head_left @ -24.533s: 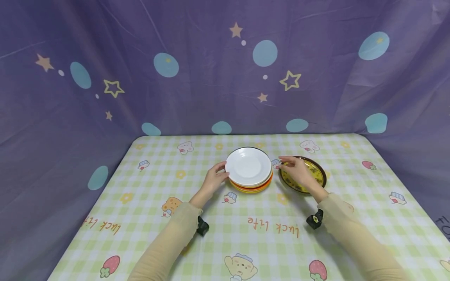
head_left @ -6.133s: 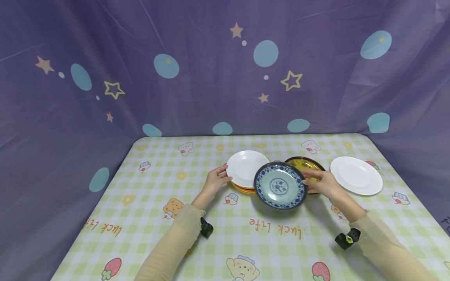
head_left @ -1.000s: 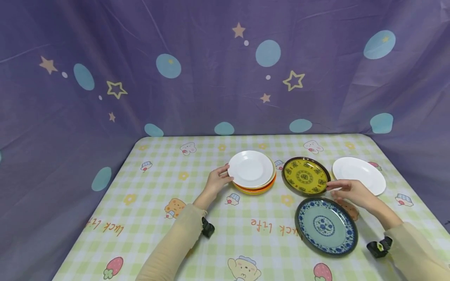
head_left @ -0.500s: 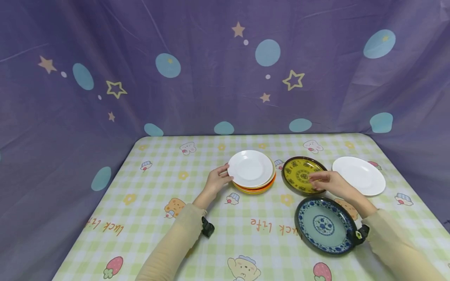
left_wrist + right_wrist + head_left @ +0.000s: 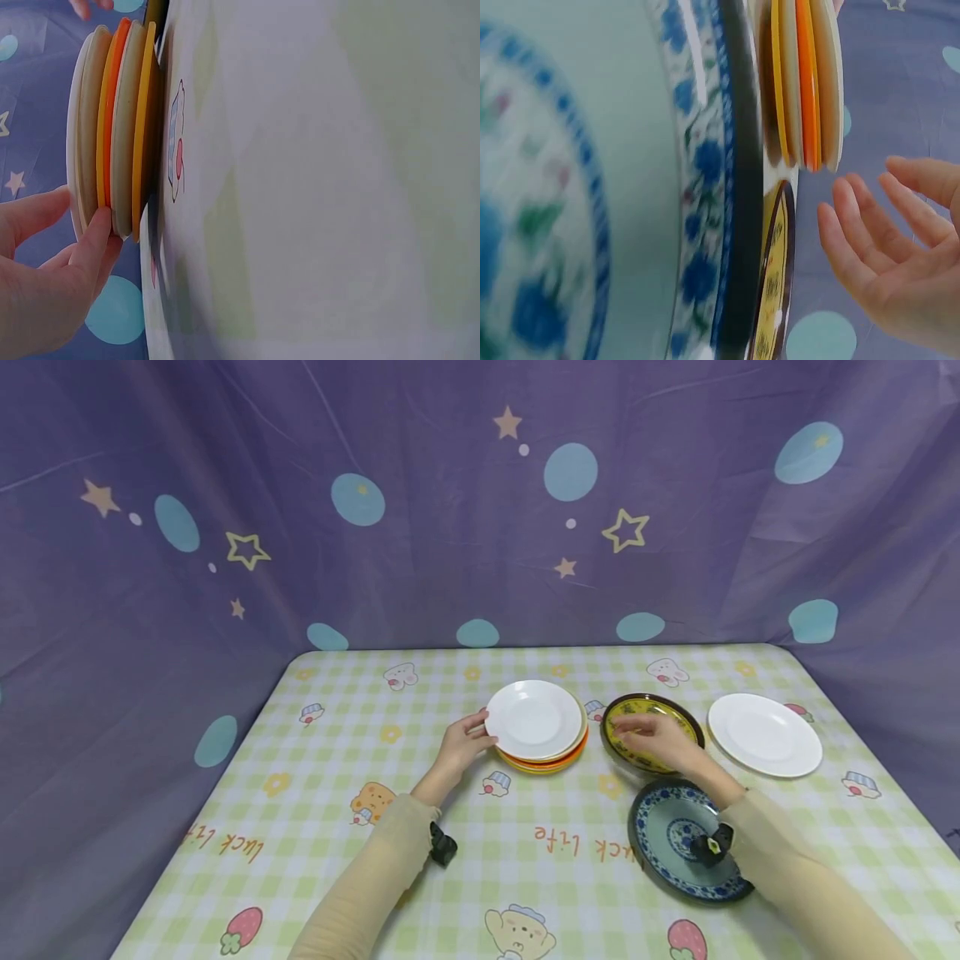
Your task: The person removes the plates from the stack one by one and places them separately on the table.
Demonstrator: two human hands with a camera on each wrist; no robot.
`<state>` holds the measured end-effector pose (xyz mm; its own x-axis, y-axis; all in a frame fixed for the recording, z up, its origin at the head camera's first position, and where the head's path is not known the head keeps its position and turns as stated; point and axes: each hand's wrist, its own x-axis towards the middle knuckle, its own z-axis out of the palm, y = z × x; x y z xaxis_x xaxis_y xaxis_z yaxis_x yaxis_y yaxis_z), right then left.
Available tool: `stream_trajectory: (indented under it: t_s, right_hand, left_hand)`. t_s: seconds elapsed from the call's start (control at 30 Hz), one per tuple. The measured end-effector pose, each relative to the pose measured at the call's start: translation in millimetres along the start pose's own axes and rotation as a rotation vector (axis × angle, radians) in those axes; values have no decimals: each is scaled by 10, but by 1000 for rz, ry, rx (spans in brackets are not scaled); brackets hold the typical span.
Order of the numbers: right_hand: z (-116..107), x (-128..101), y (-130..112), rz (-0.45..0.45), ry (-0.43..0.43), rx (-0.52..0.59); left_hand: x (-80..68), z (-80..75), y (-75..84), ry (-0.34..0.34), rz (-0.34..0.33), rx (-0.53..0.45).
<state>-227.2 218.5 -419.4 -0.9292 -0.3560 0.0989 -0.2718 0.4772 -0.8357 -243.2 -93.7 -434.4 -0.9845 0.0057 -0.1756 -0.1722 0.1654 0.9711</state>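
A stack of plates (image 5: pixel 534 727) with a white one on top stands mid-table. My left hand (image 5: pixel 480 735) holds its left rim, thumb on the top plate and fingers at the lower edge; edge-on in the left wrist view, the stack (image 5: pixel 112 127) shows white, orange and yellow layers beside that hand (image 5: pixel 67 232). My right hand (image 5: pixel 628 727) hovers open over the yellow patterned plate (image 5: pixel 678 717), fingers pointing left toward the stack. In the right wrist view the right hand (image 5: pixel 862 217) holds nothing, with the yellow plate (image 5: pixel 776 285) and stack (image 5: pixel 806 82) beyond.
A blue-and-white patterned plate (image 5: pixel 667 852) lies front right, partly under my right forearm; it fills the right wrist view (image 5: pixel 630 187). A single white plate (image 5: pixel 765 735) lies far right. The checked tablecloth (image 5: pixel 337 793) covers the table, and a purple curtain hangs behind.
My right hand has moved left from the yellow plate's right rim to above its left part, the forearm now crossing the blue plate. The left hand and stack have not moved.
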Motion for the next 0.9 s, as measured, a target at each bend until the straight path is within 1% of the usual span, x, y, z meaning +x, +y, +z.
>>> stream_trajectory:
  t_s: [0.2,0.3,0.43,0.67,0.9]
  right_hand:
    - [110,126,-79,21,16,29]
    - [156,179,-117,44,38,20]
    - [213,239,-165,61,53,33]
    - [298,320,-207,105,104,40]
    - [337,375,-193,136,103,57]
  left_hand:
    - [3,-4,-2,3,2,-2]
    - [7,-8,0,2,3,0]
    - [12,-16,4,5,4,-1]
    - [8,-12,6,-1,9,-12]
    - [2,-7,-10,1,6,-7]
